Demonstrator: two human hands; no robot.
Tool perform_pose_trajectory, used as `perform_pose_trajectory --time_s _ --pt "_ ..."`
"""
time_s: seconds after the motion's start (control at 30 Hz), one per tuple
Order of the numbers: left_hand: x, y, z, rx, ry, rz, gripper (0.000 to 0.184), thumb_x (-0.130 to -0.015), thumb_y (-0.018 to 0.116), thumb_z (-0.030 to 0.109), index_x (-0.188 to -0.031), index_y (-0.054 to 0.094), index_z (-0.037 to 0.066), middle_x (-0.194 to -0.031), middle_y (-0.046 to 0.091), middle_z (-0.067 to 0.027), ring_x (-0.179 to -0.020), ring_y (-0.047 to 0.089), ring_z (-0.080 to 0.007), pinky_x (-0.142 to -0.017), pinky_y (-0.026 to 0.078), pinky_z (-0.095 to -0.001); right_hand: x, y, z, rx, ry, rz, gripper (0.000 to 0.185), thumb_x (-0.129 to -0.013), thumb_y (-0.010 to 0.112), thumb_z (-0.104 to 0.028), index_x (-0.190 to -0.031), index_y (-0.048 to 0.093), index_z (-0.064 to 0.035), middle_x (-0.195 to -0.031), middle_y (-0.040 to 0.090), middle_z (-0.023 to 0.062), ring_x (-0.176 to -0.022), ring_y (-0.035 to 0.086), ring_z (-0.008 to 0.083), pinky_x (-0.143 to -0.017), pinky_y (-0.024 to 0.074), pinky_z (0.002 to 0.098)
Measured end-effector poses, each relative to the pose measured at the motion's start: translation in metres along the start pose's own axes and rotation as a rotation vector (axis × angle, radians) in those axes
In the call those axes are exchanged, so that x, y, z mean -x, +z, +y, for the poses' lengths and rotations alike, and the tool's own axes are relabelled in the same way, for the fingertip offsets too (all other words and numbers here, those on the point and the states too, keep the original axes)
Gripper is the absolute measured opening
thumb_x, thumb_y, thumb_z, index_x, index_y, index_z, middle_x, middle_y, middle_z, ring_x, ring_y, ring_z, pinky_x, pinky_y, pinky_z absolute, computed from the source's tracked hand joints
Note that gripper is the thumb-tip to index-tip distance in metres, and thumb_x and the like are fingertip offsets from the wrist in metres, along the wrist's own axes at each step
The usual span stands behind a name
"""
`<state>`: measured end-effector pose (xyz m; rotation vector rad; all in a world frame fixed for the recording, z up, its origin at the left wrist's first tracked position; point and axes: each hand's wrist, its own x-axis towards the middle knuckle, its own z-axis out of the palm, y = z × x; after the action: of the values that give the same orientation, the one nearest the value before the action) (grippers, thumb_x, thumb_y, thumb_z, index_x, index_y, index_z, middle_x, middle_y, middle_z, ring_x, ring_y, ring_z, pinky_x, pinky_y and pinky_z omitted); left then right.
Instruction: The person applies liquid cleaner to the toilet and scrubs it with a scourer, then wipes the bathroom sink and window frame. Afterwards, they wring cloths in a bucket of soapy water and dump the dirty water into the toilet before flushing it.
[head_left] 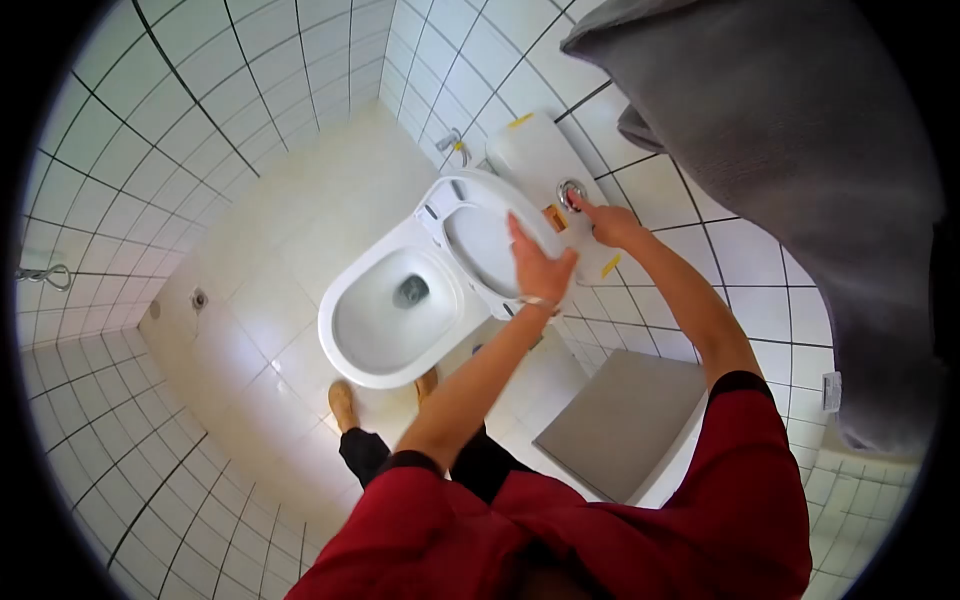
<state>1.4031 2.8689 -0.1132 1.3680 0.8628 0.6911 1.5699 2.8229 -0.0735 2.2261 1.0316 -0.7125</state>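
White tiled wall all round, pale tiled floor under the toilet bowl, which is landmark here. Grey cloth hangs beyond the bowl's cistern side; grey flat panel lies low, on the bowl's right as the person stands. Cistern directly behind the bowl, looks ceramic: likely heavy, hard, chippable, not a thing to lift. Lid and toilet seat both raised at the bowl's back edge, lid seen through the seat ring, between bowl and cistern. Both probably stiff, fairly light plastic, smooth, slippery if wet, apt to drop on their hinges; best held at the outer edge opposite the hinges. Left hand at that outer edge, behind the bowl, fingers spread, thumb apart, nothing gripped; cannot tell if palm presses or only hovers. Right hand farther back, over the cistern, index finger pointed out, other fingers curled, holding nothing. Angle valve on the wall behind the bowl. Round chrome flush button in the cistern top behind the bowl, right index fingertip on it; press depth not readable. Probably springy, short-travel, slick; one fingertip, centred, should do.
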Motion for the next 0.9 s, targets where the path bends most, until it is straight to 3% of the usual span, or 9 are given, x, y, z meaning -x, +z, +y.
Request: perform_pose_trajectory --time_s 0.03,0.1,0.23,0.47,0.53,0.67,0.73,0.83,0.9 --pt "0.009 -0.019 -0.023 0.111 -0.024 -0.028 0.098 -0.06 0.067 0.02 -0.128 0.003 -0.009 -0.126 0.027 -0.0275 -0.118 0.028 -0.0354 -0.098 0.026 -0.0346 -0.005 0.009 0.001 -0.005 -0.014 -0.023 0.059 -0.083 0.039 -0.019 -0.132 0.012 -0.0374 -0.094 0.059 0.0141 -0.084 0.058 0.0267 -0.07 0.044 0.0361" --pt "0.036 -0.073 -0.058 0.146 -0.009 -0.08 0.091 -0.066 0.067 0.008 -0.128 0.001 -0.003 -0.113 0.042 -0.0155 -0.101 0.046 -0.0224 -0.083 0.041 -0.0333 -0.015 0.025 0.005 0.038 0.001 0.042 0.082 -0.071 0.04 0.002 -0.133 0.004 -0.0368 -0.089 0.06 0.0128 -0.078 0.059 0.0255 -0.066 0.0453 0.0357" --pt "0.05 -0.166 -0.06 0.536 -0.438 -0.155 0.075 -0.064 0.065 0.002 -0.124 0.02 0.007 -0.112 0.044 -0.0117 -0.101 0.046 -0.0231 -0.086 0.04 -0.0361 -0.017 0.009 0.013 -0.003 0.036 0.095 0.078 -0.073 0.041 -0.001 -0.133 0.006 -0.0366 -0.088 0.06 0.0135 -0.077 0.059 0.0268 -0.066 0.0452 0.0369" --pt "0.077 -0.231 -0.111 0.518 -0.519 -0.123 0.061 -0.066 0.063 0.005 -0.119 0.033 0.004 -0.107 0.049 -0.0098 -0.097 0.049 -0.0206 -0.081 0.043 -0.033 -0.02 0.007 -0.047 0.001 0.002 0.102 0.073 -0.073 0.043 -0.003 -0.133 0.014 -0.0316 -0.093 0.056 0.0156 -0.083 0.055 0.0294 -0.07 0.0434 0.0381" --pt "0.067 -0.227 -0.098 0.397 -0.548 -0.293 0.057 -0.068 0.064 0.01 -0.117 0.035 0.002 -0.104 0.051 -0.0093 -0.091 0.051 -0.0191 -0.076 0.045 -0.0301 0.015 0.002 -0.095 -0.121 0.034 0.544 0.057 -0.074 0.044 -0.003 -0.127 0.032 -0.0205 -0.097 0.054 0.0142 -0.091 0.052 0.0283 -0.074 0.0425 0.0358" --pt "0.043 -0.163 -0.099 0.205 -0.187 -0.29 0.076 -0.07 0.065 0.02 -0.125 0.018 -0.003 -0.116 0.039 -0.0208 -0.105 0.041 -0.0285 -0.087 0.036 -0.0345 0.015 0.126 -0.149 -0.736 -0.139 0.858 0.037 -0.072 0.046 -0.004 -0.108 0.048 -0.0021 -0.1 0.053 0.0137 -0.094 0.049 0.028 -0.083 0.0381 0.0341" --pt "0.027 -0.143 -0.079 0.241 -0.072 -0.12 0.084 -0.069 0.065 0.019 -0.129 0.01 -0.004 -0.119 0.037 -0.0236 -0.105 0.04 -0.0333 -0.093 0.03 -0.0362 0.012 0.237 -0.153 -1.239 0.266 0.75 0.032 -0.075 0.047 -0.008 -0.107 0.047 -0.0017 -0.1 0.053 0.0135 -0.092 0.051 0.0267 -0.082 0.0382 0.0313" --pt "0.002 -0.13 -0.067 0.22 -0.261 -0.33 0.097 -0.066 0.065 0.02 -0.128 -0.005 -0.006 -0.111 0.03 -0.0297 -0.091 0.042 -0.0406 -0.082 0.04 -0.0374 0.042 0.329 -0.175 -1.334 0.422 0.564 0.036 -0.08 0.054 -0.019 -0.109 0.043 -0.0005 -0.101 0.053 0.014 -0.093 0.05 0.0254 -0.08 0.0388 0.0311" --pt "-0.01 -0.102 -0.079 0.097 -0.084 -0.31 0.1 -0.066 0.066 0.02 -0.128 -0.009 -0.004 -0.105 0.032 -0.0306 -0.087 0.045 -0.0406 -0.077 0.043 -0.0385 0.049 0.333 -0.215 -1.035 0.478 0.455 0.036 -0.078 0.058 -0.02 -0.106 0.045 -0.0016 -0.1 0.053 0.0107 -0.092 0.05 0.021 -0.079 0.0394 0.031"
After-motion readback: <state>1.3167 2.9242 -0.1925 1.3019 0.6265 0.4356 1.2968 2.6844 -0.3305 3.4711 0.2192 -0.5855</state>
